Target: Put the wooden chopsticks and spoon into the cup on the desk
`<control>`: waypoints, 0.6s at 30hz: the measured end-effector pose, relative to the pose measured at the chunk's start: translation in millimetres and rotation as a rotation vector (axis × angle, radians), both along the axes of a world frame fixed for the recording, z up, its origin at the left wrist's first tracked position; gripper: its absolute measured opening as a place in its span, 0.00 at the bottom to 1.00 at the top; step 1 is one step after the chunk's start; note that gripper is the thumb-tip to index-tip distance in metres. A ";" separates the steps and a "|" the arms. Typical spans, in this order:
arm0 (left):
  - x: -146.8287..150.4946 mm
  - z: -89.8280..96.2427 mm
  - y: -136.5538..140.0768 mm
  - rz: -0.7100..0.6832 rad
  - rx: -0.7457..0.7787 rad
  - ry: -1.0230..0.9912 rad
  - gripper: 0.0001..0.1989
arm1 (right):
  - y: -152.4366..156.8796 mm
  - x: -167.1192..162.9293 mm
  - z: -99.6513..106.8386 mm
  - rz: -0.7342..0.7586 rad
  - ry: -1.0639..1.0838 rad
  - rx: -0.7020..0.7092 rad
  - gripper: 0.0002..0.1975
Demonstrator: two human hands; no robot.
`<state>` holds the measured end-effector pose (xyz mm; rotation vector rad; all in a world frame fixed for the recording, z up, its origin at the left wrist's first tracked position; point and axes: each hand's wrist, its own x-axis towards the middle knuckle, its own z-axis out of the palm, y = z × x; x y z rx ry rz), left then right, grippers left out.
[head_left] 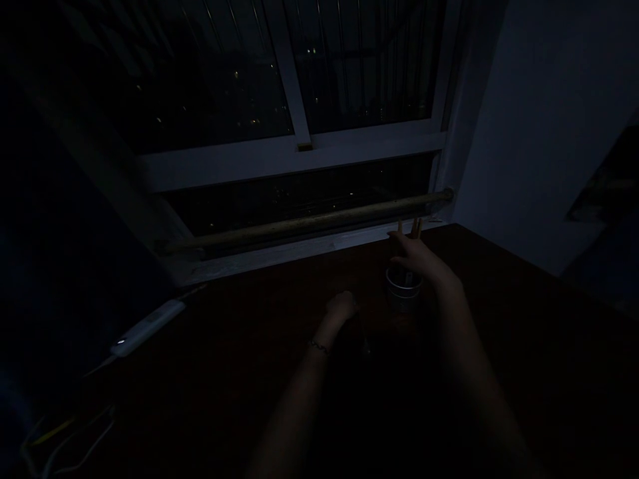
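Observation:
The room is very dark. A pale cup (402, 291) stands on the dark table (499, 319) near the window. Thin stick-like items (416, 228), maybe pencils, rise from it. My right hand (417, 261) hovers just over the cup with its fingers around or among those sticks; whether it grips one is too dim to tell. My left hand (341, 306) rests on the table to the left of the cup, fingers curled, with a thin bracelet (318, 346) on the wrist. What it touches is hidden in the dark.
A window (294, 153) with a pale frame and a long yellowish rod (299, 225) runs along the far edge. A white power strip (148, 324) with a small light lies at the left, cables (70, 432) trailing below. A pale wall (539, 133) stands at the right.

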<state>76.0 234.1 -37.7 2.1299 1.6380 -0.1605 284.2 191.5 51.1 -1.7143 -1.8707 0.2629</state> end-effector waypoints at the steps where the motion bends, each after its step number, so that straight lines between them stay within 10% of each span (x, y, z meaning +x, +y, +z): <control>1: 0.3 -0.2 0.2 0.008 -0.013 -0.007 0.15 | 2.0 -0.2 -2.2 -0.003 -0.002 -0.029 0.34; 9: 2.8 -15.1 7.3 0.075 -0.028 -0.126 0.09 | 1.6 -3.2 1.3 -0.050 -0.067 -0.124 0.29; 18: -13.6 -1.4 17.3 -0.015 -0.224 -0.494 0.09 | -87.4 -51.0 67.0 0.090 -0.049 -0.115 0.27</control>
